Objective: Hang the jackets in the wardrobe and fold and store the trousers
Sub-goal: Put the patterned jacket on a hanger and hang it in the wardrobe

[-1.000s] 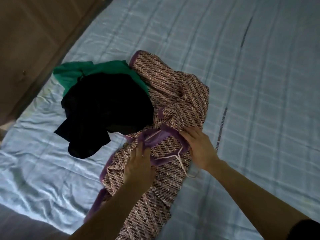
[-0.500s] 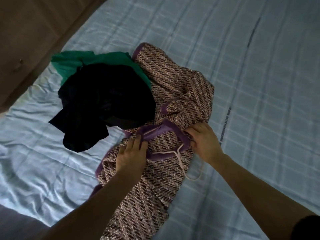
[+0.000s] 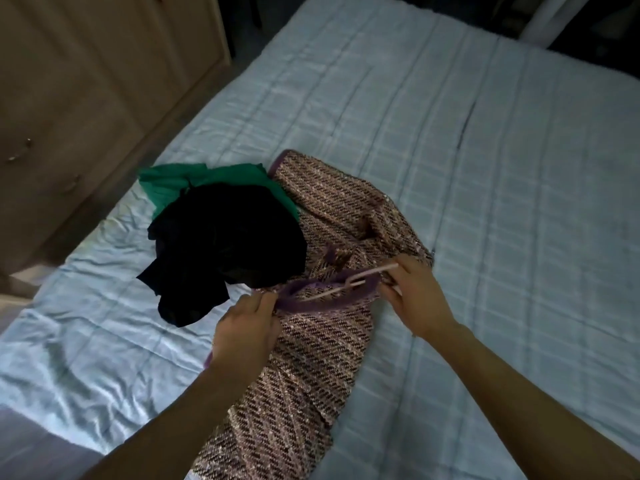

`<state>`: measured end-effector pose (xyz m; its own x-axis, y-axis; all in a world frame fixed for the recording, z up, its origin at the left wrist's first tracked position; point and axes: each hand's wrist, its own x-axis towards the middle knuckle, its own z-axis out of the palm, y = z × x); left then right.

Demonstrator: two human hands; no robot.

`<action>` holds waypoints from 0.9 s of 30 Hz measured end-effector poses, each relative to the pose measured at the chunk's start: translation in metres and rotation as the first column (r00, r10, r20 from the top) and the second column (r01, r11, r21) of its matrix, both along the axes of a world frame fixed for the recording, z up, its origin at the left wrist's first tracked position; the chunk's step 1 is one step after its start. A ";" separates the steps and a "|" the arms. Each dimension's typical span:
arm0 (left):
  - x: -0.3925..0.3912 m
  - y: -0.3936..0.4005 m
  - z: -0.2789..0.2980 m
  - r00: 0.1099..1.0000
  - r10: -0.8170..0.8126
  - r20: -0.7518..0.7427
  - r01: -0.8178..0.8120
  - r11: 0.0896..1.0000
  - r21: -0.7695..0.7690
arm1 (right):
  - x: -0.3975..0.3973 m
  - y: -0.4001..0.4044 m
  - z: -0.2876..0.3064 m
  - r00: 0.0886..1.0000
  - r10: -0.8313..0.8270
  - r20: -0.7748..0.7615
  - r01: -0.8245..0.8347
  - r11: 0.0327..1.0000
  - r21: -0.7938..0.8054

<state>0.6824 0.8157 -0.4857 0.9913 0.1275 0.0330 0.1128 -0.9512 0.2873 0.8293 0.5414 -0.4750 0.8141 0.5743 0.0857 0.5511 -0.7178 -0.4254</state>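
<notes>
A pink and brown tweed jacket (image 3: 325, 341) with purple trim lies on the bed. A thin pink hanger (image 3: 349, 284) sits at its purple collar. My left hand (image 3: 247, 329) pinches the collar's left end. My right hand (image 3: 417, 294) grips the hanger's right arm at the jacket's shoulder. A crumpled black garment (image 3: 225, 244) lies left of the jacket on top of a green garment (image 3: 194, 180).
The light blue checked bedcover (image 3: 502, 202) spreads wide to the right and behind the clothes. A wooden wardrobe (image 3: 86, 81) with drawers and metal handles stands along the bed's left side.
The hanger's right arm has come up out of the collar in my right hand. My left hand slid left along the collar. The view has pulled back and tilted up.
</notes>
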 end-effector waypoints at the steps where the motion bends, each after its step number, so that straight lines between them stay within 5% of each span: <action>1: 0.003 0.000 0.011 0.999 -0.005 0.042 0.005 1.000 0.000 | 0.001 -0.001 0.009 1.000 -0.014 0.022 0.014 1.000 0.012; 18: -0.016 0.017 0.205 0.893 -0.101 0.439 0.085 0.995 0.056 | -0.064 -0.001 0.182 0.969 -0.189 0.157 0.139 0.949 0.281; 27: -0.053 0.069 0.306 0.799 -0.161 0.579 0.196 0.981 0.001 | -0.147 0.043 0.317 0.856 -0.361 0.369 0.200 0.891 0.408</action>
<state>0.6298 0.8844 -0.1794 0.7985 -0.0305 0.6013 -0.2596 -0.9185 0.2982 0.6822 0.5846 -0.1584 0.7712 0.1943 0.6062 0.5312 -0.7213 -0.4445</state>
